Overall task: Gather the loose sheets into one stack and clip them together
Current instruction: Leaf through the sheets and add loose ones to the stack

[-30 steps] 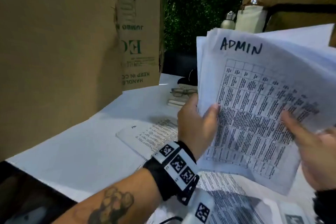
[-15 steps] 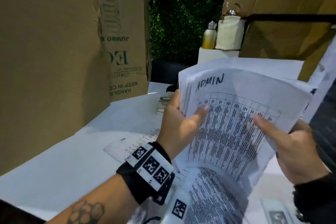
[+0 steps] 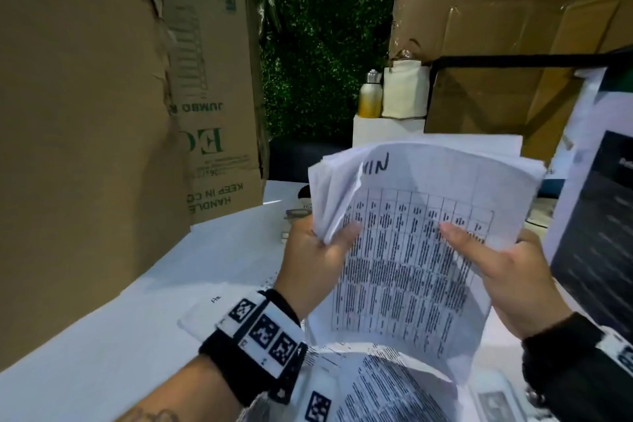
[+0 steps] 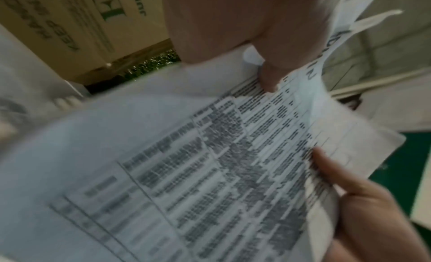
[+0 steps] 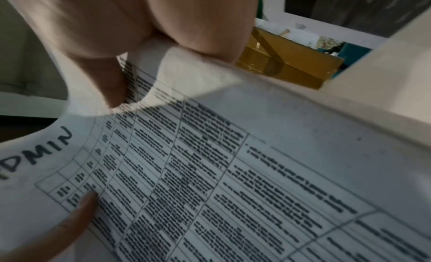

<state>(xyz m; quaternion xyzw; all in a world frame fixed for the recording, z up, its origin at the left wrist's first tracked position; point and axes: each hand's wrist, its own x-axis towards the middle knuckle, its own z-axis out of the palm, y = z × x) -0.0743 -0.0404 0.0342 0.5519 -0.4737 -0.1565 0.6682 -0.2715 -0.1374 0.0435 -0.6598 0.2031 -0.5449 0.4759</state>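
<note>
Behind the held stack [image 3: 407, 250], cardboard boxes [image 3: 85, 113] flank a bottle [image 3: 370, 96]

Cardboard hemmed me in, left and right

I saw a tall cardboard box [image 3: 85, 130] walling the left and a cardboard panel [image 3: 496, 27] the right; open worktop [image 3: 102, 336] lay to the left of my left hand [image 3: 315, 260], with loose sheets [image 3: 387, 384] cluttering the near edge.
</note>
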